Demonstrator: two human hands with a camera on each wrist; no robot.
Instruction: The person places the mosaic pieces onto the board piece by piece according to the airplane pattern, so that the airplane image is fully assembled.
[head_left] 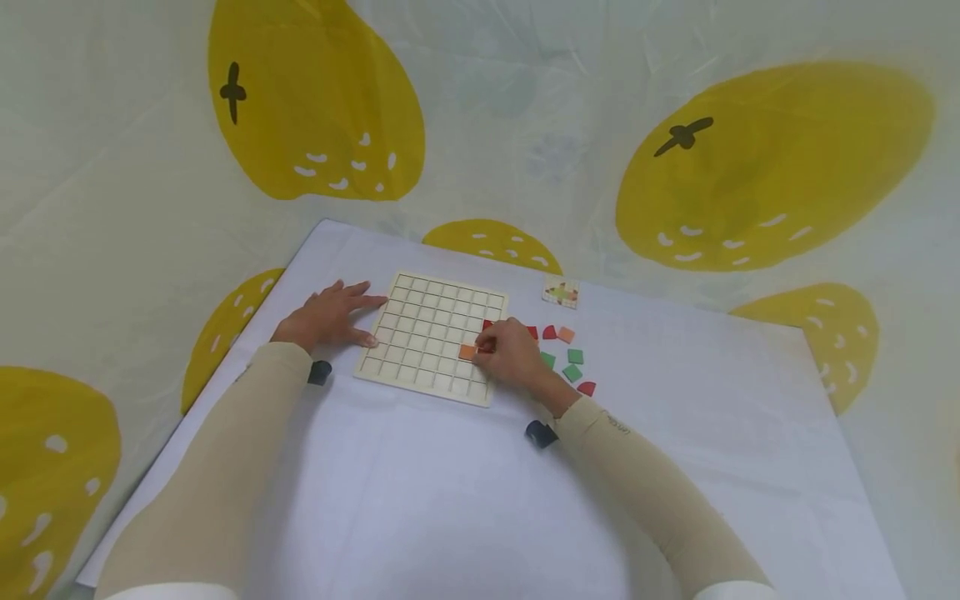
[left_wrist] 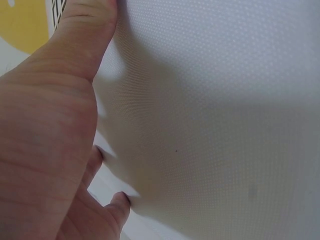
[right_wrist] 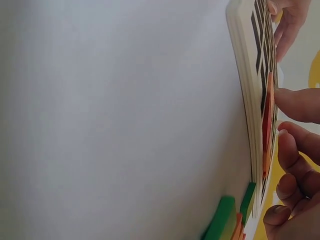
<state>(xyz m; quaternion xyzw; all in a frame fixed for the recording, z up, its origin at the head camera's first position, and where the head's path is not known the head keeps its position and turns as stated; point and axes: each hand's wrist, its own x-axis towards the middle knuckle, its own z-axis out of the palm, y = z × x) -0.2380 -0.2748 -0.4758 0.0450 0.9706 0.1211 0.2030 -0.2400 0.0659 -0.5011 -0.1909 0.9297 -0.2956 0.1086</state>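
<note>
A pale wooden grid board (head_left: 420,380) lies on the white-covered table. My left hand (head_left: 327,318) rests at its left edge with fingers spread, thumb and fingertips touching the rim. Over the board's right side, my right hand (head_left: 512,354) has thumb and curled forefinger close together at a red tile (right_wrist: 267,117); the fingers partly hide it in the head view. An orange square tile (head_left: 467,352) sits in the grid just left of those fingertips. Another red piece (head_left: 487,324) shows on the board above them. In the left wrist view, my left hand (left_wrist: 55,130) lies against the cloth.
Right of the board lie loose green squares (head_left: 575,356), red quarter-round pieces (head_left: 587,388) and an orange square (head_left: 566,334). A small pattern card (head_left: 561,292) lies beyond them. Dark wrist-worn devices (head_left: 541,434) show beside both forearms. A lemon-print cloth (head_left: 525,100) hangs behind the table.
</note>
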